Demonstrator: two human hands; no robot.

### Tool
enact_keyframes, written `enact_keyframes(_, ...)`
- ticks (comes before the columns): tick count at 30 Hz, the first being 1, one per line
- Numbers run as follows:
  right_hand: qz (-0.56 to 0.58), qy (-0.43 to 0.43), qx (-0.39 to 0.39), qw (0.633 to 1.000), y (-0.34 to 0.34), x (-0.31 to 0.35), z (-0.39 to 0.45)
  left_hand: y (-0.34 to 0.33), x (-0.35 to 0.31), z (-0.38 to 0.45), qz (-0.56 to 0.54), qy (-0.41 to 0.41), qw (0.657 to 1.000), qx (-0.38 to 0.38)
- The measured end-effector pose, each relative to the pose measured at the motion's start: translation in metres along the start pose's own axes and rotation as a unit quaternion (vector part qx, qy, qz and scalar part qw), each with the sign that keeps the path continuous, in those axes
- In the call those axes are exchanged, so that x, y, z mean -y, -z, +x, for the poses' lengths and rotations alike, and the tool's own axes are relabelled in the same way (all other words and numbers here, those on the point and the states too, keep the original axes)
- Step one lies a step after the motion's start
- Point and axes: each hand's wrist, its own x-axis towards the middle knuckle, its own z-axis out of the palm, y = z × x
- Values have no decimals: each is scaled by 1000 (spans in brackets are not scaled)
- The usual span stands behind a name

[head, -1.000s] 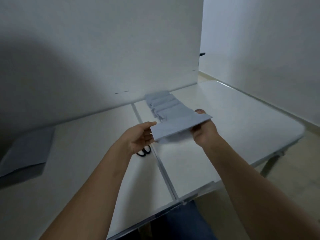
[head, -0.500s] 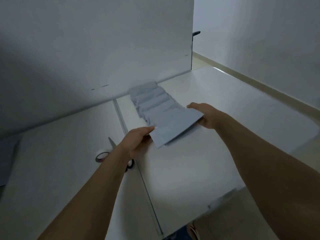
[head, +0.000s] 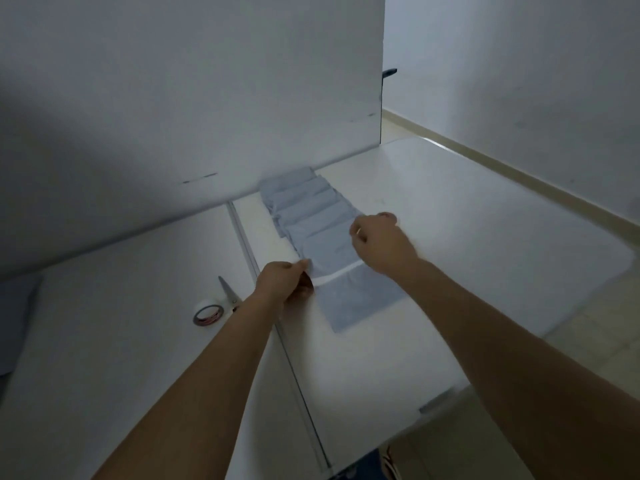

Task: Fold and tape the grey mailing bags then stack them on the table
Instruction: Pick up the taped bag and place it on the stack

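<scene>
wall panel [head: 180, 109]: white, upright along the far edge of the tabletop; I see a second white wall to the right behind it.
tabletop [head: 485, 244]: white, two halves joined by a seam running from the far edge toward me.
row of folded bags [head: 304, 206]: grey, overlapped like shingles on the right half, running from the wall panel toward me.
current mailing bag [head: 356, 292]: grey, lying on the tabletop at the near end of the row, its far part overlapping the last folded bag. A pale strip crosses it from one hand to the other; near half lies flat, toward me.
flat grey sheet [head: 17, 320]: at the left frame edge on the left half, well apart from the row; I can't tell if it is one bag or several.
right hand [head: 379, 242]: over the bag's right side at the far end of the pale strip, fingers curled down onto it; looks like a pinch, blurred.
left hand [head: 284, 282]: at the bag's left edge, thumb and fingers pinching the edge at the strip.
scissors [head: 228, 292]: on the left half, blades pointing away from me, handles hidden behind my left forearm.
tape roll [head: 207, 313]: lying flat just left of the scissors, near the left forearm.
</scene>
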Motion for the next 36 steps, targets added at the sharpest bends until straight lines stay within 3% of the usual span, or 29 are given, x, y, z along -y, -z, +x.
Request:
enact_keyframes(4,-20,98,26,995,-53,-3,-13,-8,-4,1,64,-47,997,-4)
enact_keyframes(11,-145,57,27,987,-62,-32,-23,-15,-4,9,137,-95,986,-3)
enact_keyframes(23,-185,49,60,980,-51,-28,-22,-3,-3,0,128,-110,985,32)
enact_keyframes(31,-105,106,39,988,-63,63,-34,55,9,-22,83,-102,991,-11)
enact_keyframes(36,-36,203,57,977,-102,141,-49,133,39,-54,43,-144,982,-111)
